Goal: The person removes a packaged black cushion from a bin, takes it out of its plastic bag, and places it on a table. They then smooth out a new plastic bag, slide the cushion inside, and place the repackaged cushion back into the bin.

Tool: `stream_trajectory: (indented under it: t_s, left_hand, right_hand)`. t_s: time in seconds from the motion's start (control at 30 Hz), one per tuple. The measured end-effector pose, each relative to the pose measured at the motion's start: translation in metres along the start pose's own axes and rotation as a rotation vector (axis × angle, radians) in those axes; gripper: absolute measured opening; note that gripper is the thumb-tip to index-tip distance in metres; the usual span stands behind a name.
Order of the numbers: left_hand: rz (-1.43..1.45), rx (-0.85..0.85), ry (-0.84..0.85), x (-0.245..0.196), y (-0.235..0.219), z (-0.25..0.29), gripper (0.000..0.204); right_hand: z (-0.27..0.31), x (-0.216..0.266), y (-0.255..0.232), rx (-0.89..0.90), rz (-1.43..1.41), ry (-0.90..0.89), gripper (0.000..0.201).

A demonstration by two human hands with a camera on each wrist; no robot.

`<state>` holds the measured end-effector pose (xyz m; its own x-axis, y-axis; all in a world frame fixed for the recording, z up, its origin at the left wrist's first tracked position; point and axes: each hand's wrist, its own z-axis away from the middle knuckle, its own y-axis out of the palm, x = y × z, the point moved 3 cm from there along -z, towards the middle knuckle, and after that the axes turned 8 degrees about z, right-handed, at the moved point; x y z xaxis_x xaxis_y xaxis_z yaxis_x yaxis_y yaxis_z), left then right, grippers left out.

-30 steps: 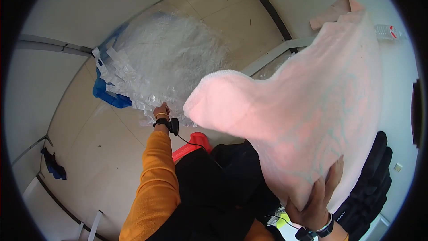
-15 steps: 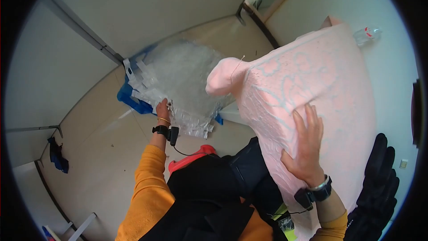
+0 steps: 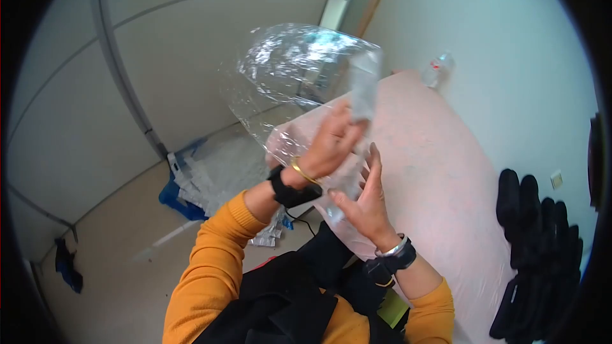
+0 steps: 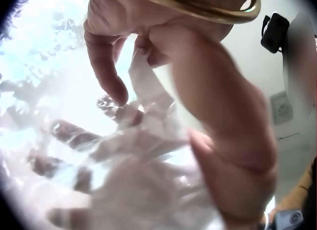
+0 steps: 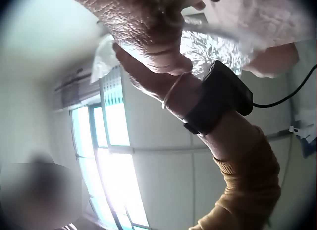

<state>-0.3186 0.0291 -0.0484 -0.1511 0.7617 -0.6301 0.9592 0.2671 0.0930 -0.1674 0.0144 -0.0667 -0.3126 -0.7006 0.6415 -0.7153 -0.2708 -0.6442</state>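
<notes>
Along the white wall, pink cover (image 3: 440, 146): I take this as my landmark; it is broad, pale and spread wide.
Plastic pile (image 3: 223, 169): on the floor left of the pink cover, see-through, with whitish strips and blue material at its edge.
Clear bag (image 3: 290, 67): raised over the pink cover's left side, extending up and left from the left hand; I see thin, shiny, crinkled film, puffed out, with a blurred whitish band on its right.
Black padded thing (image 3: 542, 236): right of the pink cover, ridged.
Left hand (image 3: 331, 143): above the pink cover, thumb and fingers pinching the clear bag's film.
Right hand (image 3: 368, 210): just below the left one, fingers spread, not clenched; film overlaps it in my left wrist view, though I cannot tell whether it is inside.
Bottle (image 3: 435, 71): by the pink cover's far edge, clear, red-marked.
</notes>
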Motion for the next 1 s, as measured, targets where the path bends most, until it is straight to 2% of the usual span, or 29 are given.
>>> stream_trajectory:
  t_s: [0.07,0.13,0.17,0.23,0.27,0.33,0.4,0.47,0.53,0.63,0.67,0.77,0.8,0.83,0.9,0.97,1.0]
  left_hand:
    - [0.122,0.092,-0.028,-0.003,0.057,-0.010,0.014]
    - [0.069,0.458,0.117,-0.006,0.108,-0.009,0.020]
    - [0.092,0.478,0.126,-0.007,0.121,-0.006,0.020]
    - [0.113,0.641,0.021,-0.012,0.144,0.001,0.026]
    - [0.126,0.728,-0.032,-0.014,0.152,0.007,0.030]
    - [-0.050,0.776,0.132,0.012,0.162,0.029,0.042]
    - [-0.397,0.859,0.214,0.032,0.156,0.049,0.049]
    - [-0.610,1.030,0.046,0.060,0.140,0.065,0.054]
    - [-0.610,1.027,0.132,0.064,0.127,0.074,0.054]
    - [-0.615,1.026,0.145,0.063,0.114,0.073,0.053]
    - [-0.614,1.044,0.145,0.059,0.116,0.071,0.053]
    - [-0.735,1.117,0.042,0.048,0.125,0.065,0.054]
    - [-0.759,1.085,0.113,0.044,0.134,0.068,0.053]
    - [-0.783,1.057,0.179,0.038,0.152,0.075,0.053]
    - [-0.452,0.948,0.255,0.025,0.199,0.092,0.057]
    - [-0.194,0.927,0.134,0.004,0.243,0.108,0.062]
    - [-0.234,0.948,0.097,0.006,0.258,0.116,0.066]
  right_hand:
    - [0.005,-0.014,-0.023,-0.122,-0.089,0.093,0.084]
    - [0.019,-0.042,-0.051,-0.258,-0.137,0.176,0.071]
    - [0.028,-0.054,-0.068,-0.284,-0.123,0.187,0.071]
    - [0.054,-0.087,-0.103,-0.386,-0.702,0.486,0.059]
    - [0.067,-0.096,-0.118,-0.423,-0.690,0.494,0.059]
    - [0.100,-0.115,-0.148,-0.391,-0.750,0.574,0.049]
    - [0.139,-0.135,-0.177,-0.416,-0.770,0.634,0.044]
    - [0.172,-0.155,-0.199,-0.396,-0.760,0.720,0.038]
    - [0.199,-0.161,-0.215,-0.404,-0.759,0.787,0.035]
    - [0.220,-0.167,-0.231,-0.302,-0.400,1.097,0.037]
    - [0.226,-0.164,-0.232,-0.309,-0.414,1.104,0.037]
    - [0.226,-0.133,-0.260,-0.467,0.622,0.506,0.041]
    - [0.219,-0.123,-0.253,-0.466,0.609,0.513,0.041]
    - [0.203,-0.110,-0.238,-0.390,0.655,0.435,0.045]
    - [0.179,-0.094,-0.208,-0.241,0.733,0.263,0.053]
    - [0.180,-0.112,-0.186,-0.190,0.756,0.246,0.056]
    - [0.181,-0.123,-0.173,-0.140,0.800,0.230,0.060]
